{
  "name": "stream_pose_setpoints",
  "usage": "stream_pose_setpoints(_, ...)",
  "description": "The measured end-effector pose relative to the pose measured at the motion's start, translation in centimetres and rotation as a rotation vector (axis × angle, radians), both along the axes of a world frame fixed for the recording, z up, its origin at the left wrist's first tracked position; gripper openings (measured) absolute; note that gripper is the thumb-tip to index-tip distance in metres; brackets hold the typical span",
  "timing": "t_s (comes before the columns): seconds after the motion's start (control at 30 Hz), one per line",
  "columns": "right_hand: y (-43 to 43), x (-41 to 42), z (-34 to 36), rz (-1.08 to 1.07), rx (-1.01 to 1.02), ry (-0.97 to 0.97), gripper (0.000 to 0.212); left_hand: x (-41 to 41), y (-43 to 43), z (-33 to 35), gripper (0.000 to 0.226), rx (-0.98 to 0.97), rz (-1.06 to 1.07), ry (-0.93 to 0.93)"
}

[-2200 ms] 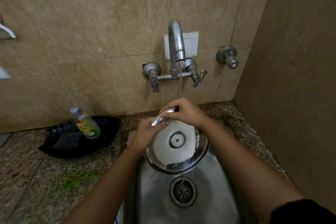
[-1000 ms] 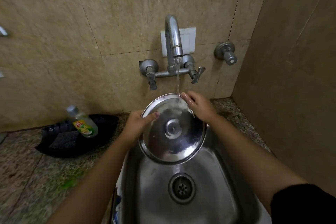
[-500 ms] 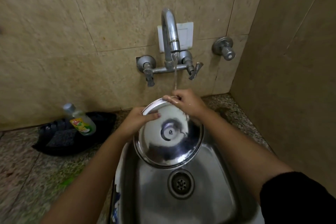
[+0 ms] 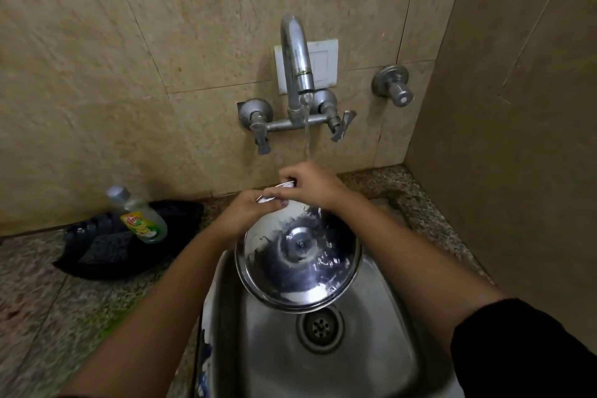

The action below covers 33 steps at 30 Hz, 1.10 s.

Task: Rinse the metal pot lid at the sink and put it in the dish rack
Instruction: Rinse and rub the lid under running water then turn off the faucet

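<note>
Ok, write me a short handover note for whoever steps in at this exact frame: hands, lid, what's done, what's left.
Left hand: grip on the far left rim of the metal pot lid.
Right hand: grip on the far rim, directly under the water stream.
Lid: held tilted over the sink, underside toward the camera, wet, above the drain.
Tap: running.
Done: rinse under way.
Left: finish rinsing, then place the lid in the dish rack, which is not in view.

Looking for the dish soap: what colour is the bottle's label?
Yellow and green with a red logo, on the clear bottle; head view.
</note>
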State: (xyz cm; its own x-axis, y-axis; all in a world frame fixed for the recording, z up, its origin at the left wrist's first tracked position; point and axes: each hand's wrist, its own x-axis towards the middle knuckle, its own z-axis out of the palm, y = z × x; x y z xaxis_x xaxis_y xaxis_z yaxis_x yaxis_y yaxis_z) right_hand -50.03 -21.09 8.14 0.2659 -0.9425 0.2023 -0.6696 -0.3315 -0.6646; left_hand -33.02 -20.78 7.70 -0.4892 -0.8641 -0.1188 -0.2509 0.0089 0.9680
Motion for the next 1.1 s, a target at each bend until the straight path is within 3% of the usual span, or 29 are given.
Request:
stream_pose_setpoints(0.1, 0.0, -1.3, -0.3, -0.149, -0.016, 0.086, 0.045, 0.3, 0.5, -0.7, 0.010, -0.011, 0.107, 0.045)
stream_pose_setpoints(0.17, 0.6, -2.7, -2.3, -0.364, -0.064, 0.147, 0.047, 0.9, 0.8, -1.9, 0.020, 0.043, 0.276, 0.124)
stream_pose_setpoints(0.23, 2.0, -3.3, -5.2, -0.595, -0.174, 0.144, 0.037, 1.4, 1.2, -3.2, 0.034, 0.121, 0.462, 0.188)
stream_pose_setpoints(0.33, 3.4, -3.0, -8.5, -0.759, -0.173, 0.227, 0.032, 0.9, 2.3, -5.0, 0.043, 0.172, 0.550, 0.187)
stream_pose_setpoints(0.47, 2.9, -0.5, -7.8, -0.600, -0.185, 0.333, 0.058, -1.7, 3.5, -5.1, 0.039, 0.202, 0.543, 0.213)
stream_pose_setpoints(0.6, 4.4, 4.4, -7.1, -0.234, -0.312, 0.343, 0.058, -3.9, 3.1, -3.5, 0.034, 0.214, 0.595, 0.387)
stream_pose_setpoints(0.67, 6.3, 3.4, -8.2, -0.120, -0.278, 0.349, 0.058, -3.4, 2.4, -3.0, 0.035, 0.167, 0.644, 0.390)
stream_pose_setpoints(0.73, 7.9, 0.8, -10.3, -0.050, -0.290, 0.475, 0.062, -2.4, 1.8, -2.8, 0.039, 0.101, 0.660, 0.349)
stream_pose_setpoints(0.93, 6.6, -4.1, -11.9, -0.429, -0.092, 0.494, 0.072, -1.5, 2.2, -3.8, 0.043, 0.032, 0.671, 0.226)
stream_pose_setpoints(1.1, 3.0, 1.4, -7.5, -0.380, -0.235, 0.310, 0.074, -2.8, 2.7, -3.6, 0.040, 0.039, 0.657, 0.215)
